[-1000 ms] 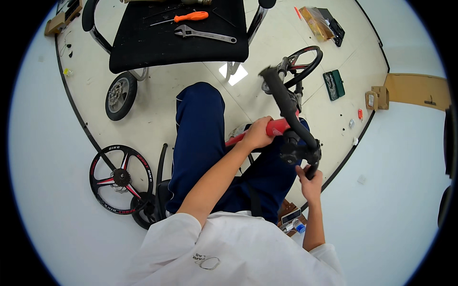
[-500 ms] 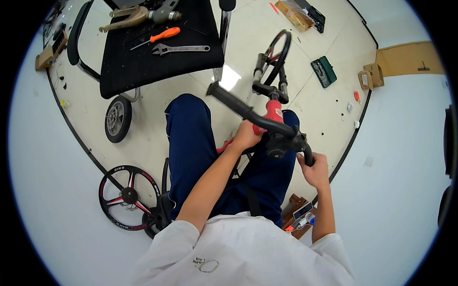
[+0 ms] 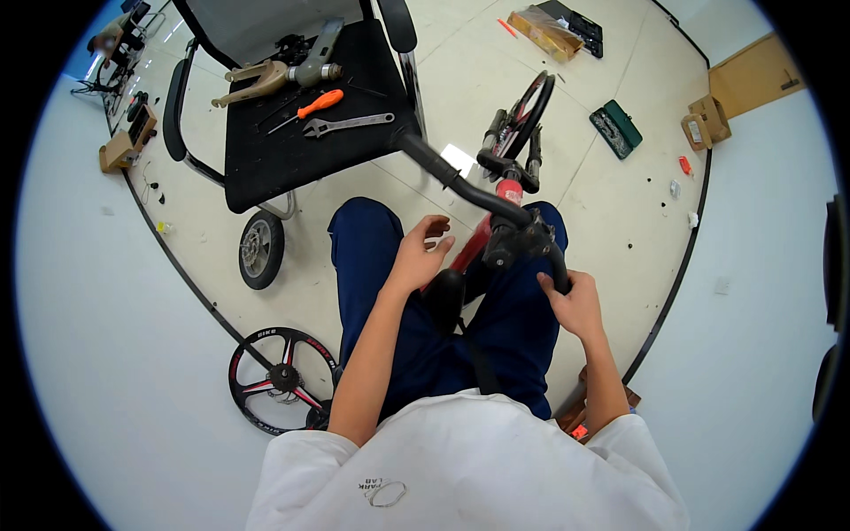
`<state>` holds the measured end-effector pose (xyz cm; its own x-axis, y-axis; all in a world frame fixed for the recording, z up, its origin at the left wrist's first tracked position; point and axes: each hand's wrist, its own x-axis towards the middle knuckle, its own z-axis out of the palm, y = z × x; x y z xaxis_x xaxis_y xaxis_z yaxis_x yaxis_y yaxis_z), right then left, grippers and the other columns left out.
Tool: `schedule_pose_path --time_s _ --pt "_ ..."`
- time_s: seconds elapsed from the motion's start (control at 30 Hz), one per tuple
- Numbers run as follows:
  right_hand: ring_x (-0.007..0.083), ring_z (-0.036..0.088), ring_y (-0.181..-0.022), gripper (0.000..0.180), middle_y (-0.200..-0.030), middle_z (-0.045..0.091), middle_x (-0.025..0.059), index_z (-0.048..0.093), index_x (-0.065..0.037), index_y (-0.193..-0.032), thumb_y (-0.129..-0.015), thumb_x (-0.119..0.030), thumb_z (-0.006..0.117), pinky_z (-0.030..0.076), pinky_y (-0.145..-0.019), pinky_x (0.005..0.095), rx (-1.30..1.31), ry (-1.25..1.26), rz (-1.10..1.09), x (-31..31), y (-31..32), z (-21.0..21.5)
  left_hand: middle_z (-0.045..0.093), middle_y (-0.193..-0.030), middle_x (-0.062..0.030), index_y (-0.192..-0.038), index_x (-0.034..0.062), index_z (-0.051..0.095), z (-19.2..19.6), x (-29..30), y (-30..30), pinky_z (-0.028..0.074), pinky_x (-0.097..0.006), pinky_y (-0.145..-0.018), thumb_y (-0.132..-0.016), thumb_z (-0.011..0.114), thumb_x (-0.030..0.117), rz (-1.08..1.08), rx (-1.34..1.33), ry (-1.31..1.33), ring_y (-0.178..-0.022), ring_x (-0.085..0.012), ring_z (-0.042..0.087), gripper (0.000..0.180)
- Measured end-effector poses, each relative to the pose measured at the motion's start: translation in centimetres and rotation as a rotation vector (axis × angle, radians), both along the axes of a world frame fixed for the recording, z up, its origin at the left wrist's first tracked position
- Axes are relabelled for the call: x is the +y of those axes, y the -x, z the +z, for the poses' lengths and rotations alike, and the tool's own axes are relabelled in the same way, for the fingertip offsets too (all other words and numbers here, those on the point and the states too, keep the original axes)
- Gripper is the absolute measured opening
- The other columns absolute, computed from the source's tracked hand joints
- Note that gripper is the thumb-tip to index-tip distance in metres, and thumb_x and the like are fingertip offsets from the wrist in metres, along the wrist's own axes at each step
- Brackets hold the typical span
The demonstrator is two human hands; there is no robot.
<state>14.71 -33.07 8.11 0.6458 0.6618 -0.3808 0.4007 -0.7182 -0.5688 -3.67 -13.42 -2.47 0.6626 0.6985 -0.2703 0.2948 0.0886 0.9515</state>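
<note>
A small bicycle with a red frame (image 3: 475, 241) stands between my knees, its front wheel (image 3: 531, 113) pointing away from me. My right hand (image 3: 575, 303) is wrapped round the right end of the black handlebar (image 3: 453, 180). To the left of the frame, my left hand (image 3: 425, 254) hangs free with its fingers apart and slightly curled, above my left thigh. The black saddle (image 3: 444, 296) shows just below that hand. Bolts show on the black stem (image 3: 506, 248) at the bar's middle.
A black chair (image 3: 252, 181) ahead left holds an adjustable wrench (image 3: 350, 125), an orange-handled screwdriver (image 3: 319, 103) and a tan fork (image 3: 252, 84). One wheel (image 3: 261, 250) stands by the chair; a spoked wheel (image 3: 283, 378) leans left. A green toolbox (image 3: 615, 130) lies open ahead right.
My left hand has let go of the red frame and moved left, its fingers opening. The right hand stays on the handlebar. The whole view has shifted somewhat.
</note>
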Motion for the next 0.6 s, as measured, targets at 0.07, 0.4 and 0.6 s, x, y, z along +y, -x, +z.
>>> schedule_pose_path --time_s 0.07,0.4,0.6 --pt "0.0296 0.05 -0.048 0.041 -0.052 0.05 0.0158 0.061 0.004 -0.068 -0.083 -0.034 0.069 0.04 -0.052 0.0387 0.02 -0.06 -0.003 -0.1 -0.2 -1.2 0.062 -0.119 -0.0192 -0.123 0.0002 0.056 -0.9 -1.0 0.7 0.048 -0.038 -0.095 -0.081 0.071 0.027 -0.153 0.198 -0.162 -0.112 -0.0304 0.06 0.052" --pt "0.0293 0.053 -0.052 0.045 -0.054 0.054 0.0138 0.064 0.002 -0.069 -0.082 -0.04 0.068 0.042 -0.056 0.0393 -0.077 -0.022 0.006 4.2 -2.6 0.2 0.05 -0.126 -0.0227 -0.143 0.0084 0.028 -4.9 -6.6 0.5 0.045 -0.046 -0.097 -0.064 0.083 0.035 -0.115 0.653 -0.277 -0.116 -0.0412 0.052 0.1" --pt "0.0202 0.052 -0.049 0.044 -0.051 0.053 0.0098 0.063 0.003 -0.065 -0.081 -0.038 0.07 0.042 -0.053 0.0354 -0.097 -0.075 -0.034 4.7 -4.9 -0.9 0.045 -0.131 -0.0209 -0.145 0.0102 0.022 -7.0 -7.3 0.3 0.044 -0.049 -0.098 -0.059 0.086 0.036 -0.056 0.661 -0.228 -0.118 -0.0427 0.049 0.111"
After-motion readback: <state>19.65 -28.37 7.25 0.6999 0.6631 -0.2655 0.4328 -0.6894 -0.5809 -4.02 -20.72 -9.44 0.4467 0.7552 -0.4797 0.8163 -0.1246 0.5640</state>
